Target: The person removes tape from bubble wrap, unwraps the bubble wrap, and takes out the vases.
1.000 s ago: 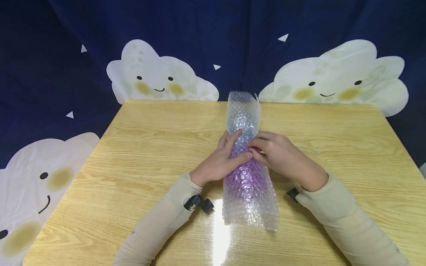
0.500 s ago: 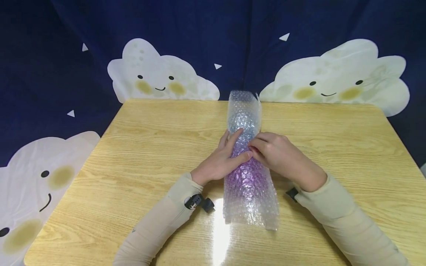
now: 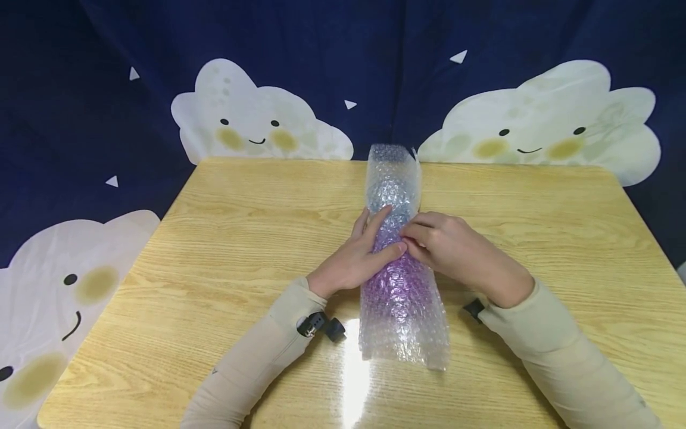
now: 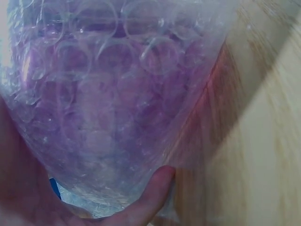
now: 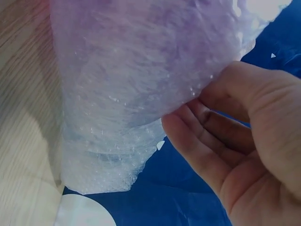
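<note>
The purple bubble wrap [image 3: 402, 292] is laid on the bench [image 3: 257, 238]; it is pinched from three o'clock by the right grip [image 3: 450, 247] and touched from nine by the loosely spread left grip [image 3: 351, 260]

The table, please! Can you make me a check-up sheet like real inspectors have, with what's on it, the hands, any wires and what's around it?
Surface: table with pale wood grain, shiny near the person.
Job's things: clear bubble wrap, with purple and bluish colour showing; what is inside can't be made out.
Clutter: nothing seen.
Left hand: rests on the bubble wrap, index finger and thumb spread apart.
Right hand: pinches the bubble wrap's edge.
Cables: nothing seen.
Surroundings: dark blue curtain behind, printed with smiling white clouds; black gadget at the left cuff.
</note>
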### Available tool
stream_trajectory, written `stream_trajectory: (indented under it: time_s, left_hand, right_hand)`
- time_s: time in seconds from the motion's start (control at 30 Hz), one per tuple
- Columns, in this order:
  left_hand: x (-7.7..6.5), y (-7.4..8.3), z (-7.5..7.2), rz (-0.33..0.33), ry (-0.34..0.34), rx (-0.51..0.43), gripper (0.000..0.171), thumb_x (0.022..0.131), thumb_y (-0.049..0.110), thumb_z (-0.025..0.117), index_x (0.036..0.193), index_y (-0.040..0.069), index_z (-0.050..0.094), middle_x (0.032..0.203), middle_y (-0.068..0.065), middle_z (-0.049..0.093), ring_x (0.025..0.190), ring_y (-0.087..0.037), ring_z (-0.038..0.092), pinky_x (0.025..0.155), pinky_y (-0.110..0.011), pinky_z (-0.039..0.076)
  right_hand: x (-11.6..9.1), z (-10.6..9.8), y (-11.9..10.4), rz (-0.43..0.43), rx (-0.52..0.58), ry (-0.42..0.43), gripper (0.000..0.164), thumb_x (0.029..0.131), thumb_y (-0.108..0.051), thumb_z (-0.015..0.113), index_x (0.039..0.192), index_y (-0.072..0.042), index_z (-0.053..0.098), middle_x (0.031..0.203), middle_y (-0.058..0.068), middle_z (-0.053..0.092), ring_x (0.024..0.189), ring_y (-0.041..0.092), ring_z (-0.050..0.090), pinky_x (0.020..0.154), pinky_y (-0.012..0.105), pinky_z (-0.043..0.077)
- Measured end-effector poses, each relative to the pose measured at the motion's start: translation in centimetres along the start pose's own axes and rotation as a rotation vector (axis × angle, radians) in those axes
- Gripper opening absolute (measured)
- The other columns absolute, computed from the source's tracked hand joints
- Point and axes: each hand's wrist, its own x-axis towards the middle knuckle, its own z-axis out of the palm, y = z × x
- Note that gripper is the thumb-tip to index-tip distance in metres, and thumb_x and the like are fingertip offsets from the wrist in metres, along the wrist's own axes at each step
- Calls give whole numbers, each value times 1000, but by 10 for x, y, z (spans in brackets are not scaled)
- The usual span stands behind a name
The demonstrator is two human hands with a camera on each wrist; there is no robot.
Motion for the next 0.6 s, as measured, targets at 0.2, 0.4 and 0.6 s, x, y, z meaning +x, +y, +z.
stream_trajectory:
  time_s: [0.2,0.4,0.6]
  left_hand:
    - [2,2,0,6,-1,2,85,94,82,38,160,55,-8,175,-15,-16,155,-54,24,115,-79,30]
    - [3,3,1,5,-2,6,84,95,80,38,160,54,-8,175,-16,-16,154,-55,26,115,-78,31]
    - [1,2,2,4,1,-4,84,96,78,40,161,53,-7,175,-15,-16,155,-53,24,115,-78,31]
  right_hand:
    - [0,-1,-2,8,-41,-3,16,88,-1,77,101,7,78,99,19,78,91,31,77,80,38,66]
    - [0,-2,-3,0,-58,9,14,87,3,76,100,8,77,97,20,77,89,31,77,78,38,66]
    - [-1,2,-3,-8,-71,14,18,86,-4,80,100,7,77,96,20,77,87,31,77,77,38,66]
